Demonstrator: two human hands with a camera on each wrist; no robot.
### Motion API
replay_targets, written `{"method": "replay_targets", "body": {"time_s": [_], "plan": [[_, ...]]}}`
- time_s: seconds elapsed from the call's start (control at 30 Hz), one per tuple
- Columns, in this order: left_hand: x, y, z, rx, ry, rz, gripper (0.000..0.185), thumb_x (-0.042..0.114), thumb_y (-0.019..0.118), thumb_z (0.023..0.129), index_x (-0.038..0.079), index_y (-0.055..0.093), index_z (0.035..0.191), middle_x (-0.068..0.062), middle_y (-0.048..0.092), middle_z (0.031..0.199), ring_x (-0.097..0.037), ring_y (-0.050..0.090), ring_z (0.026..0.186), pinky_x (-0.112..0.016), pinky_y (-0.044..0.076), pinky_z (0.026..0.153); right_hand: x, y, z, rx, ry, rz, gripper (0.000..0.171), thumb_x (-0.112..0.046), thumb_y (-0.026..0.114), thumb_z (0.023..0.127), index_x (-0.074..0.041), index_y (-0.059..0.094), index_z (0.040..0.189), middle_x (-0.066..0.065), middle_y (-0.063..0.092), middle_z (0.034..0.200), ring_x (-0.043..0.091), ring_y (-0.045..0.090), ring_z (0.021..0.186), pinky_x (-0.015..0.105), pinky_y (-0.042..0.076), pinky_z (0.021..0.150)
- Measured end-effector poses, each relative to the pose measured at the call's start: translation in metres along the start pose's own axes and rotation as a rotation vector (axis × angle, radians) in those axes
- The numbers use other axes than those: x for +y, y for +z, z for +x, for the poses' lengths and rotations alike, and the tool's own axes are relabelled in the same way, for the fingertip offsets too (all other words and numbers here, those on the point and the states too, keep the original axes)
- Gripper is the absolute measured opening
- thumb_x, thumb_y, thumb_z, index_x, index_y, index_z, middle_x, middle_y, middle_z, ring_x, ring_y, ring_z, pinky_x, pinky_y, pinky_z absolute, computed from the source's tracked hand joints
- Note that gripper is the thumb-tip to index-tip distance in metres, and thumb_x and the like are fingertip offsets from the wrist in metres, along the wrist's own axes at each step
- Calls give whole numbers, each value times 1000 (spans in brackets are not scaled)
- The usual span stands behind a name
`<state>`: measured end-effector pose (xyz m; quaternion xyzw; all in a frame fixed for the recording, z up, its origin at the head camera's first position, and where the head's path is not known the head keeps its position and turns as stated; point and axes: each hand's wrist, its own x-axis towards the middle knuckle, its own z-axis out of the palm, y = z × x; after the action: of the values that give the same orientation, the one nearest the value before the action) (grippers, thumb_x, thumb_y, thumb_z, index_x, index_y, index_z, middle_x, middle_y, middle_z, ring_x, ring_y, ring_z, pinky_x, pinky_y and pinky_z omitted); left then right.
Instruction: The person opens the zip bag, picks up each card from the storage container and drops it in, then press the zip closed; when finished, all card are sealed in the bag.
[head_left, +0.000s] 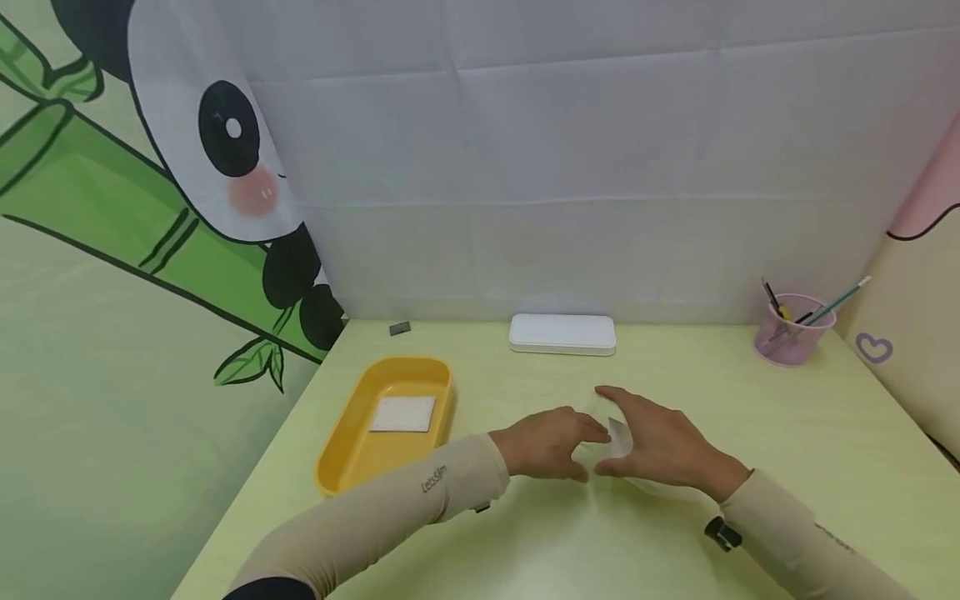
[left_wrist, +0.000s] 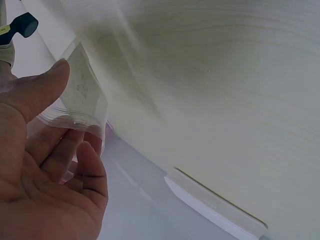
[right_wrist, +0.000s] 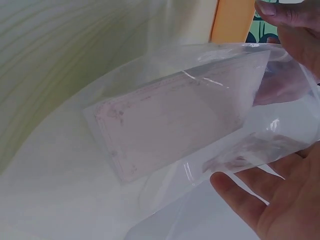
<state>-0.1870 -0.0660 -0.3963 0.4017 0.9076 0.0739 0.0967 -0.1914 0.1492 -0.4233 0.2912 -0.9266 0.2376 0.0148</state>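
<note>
A clear zip bag with a thin, pale flat stack inside is held between my two hands above the table. Through the plastic, the stack shows faint pinkish marks near its edge. My left hand grips the bag near its ridged zip strip, thumb on one side and curled fingers on the other. Facing it, my right hand curves around the bag, thumb and fingers spread apart along its edges. Where some fingertips lie, inside or behind the plastic, I cannot tell.
On the left stands a yellow tray with a white rectangular packet in it. A white case lies along the back edge, a grey eraser-like block left of it. A pink pencil cup stands back right.
</note>
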Motion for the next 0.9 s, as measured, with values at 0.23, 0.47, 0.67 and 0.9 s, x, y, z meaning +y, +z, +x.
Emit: {"method": "replay_targets", "body": {"time_s": [0.23, 0.47, 0.67, 0.9], "plan": [[-17, -18, -22, 73, -25, 59, 50, 24, 80, 88, 16, 65, 135, 4, 58, 140, -16, 54, 124, -28, 43, 100, 3, -5, -1, 3, 7, -13, 104, -59, 85, 69, -18, 38, 153, 14, 55, 141, 29, 63, 109, 45, 52, 68], [-74, -54, -80, 141, -228, 71, 43, 16, 76, 89, 10, 67, 130, -5, 63, 134, -26, 58, 119, -43, 44, 102, 1, -22, 3, 7, -26, -62, 103, -61, 84, 70, -18, 39, 152, 14, 57, 139, 30, 62, 115, 48, 52, 74], [-123, -65, -121, 3, -537, 91, 45, 19, 77, 89, 12, 66, 132, -5, 63, 133, -28, 59, 121, -46, 48, 97, 1, -32, 4, 12, -42, -97, 103, -63, 83, 70, -18, 40, 152, 15, 58, 138, 31, 63, 113, 49, 52, 77], [-165, -44, -133, -157, -656, 50, 55, 22, 84, 83, 10, 65, 133, -6, 60, 137, -30, 54, 126, -54, 43, 101, -1, -25, 2, 2, -36, -75, 102, -63, 82, 71, -17, 40, 151, 15, 58, 138, 31, 63, 113, 51, 52, 78]]}}
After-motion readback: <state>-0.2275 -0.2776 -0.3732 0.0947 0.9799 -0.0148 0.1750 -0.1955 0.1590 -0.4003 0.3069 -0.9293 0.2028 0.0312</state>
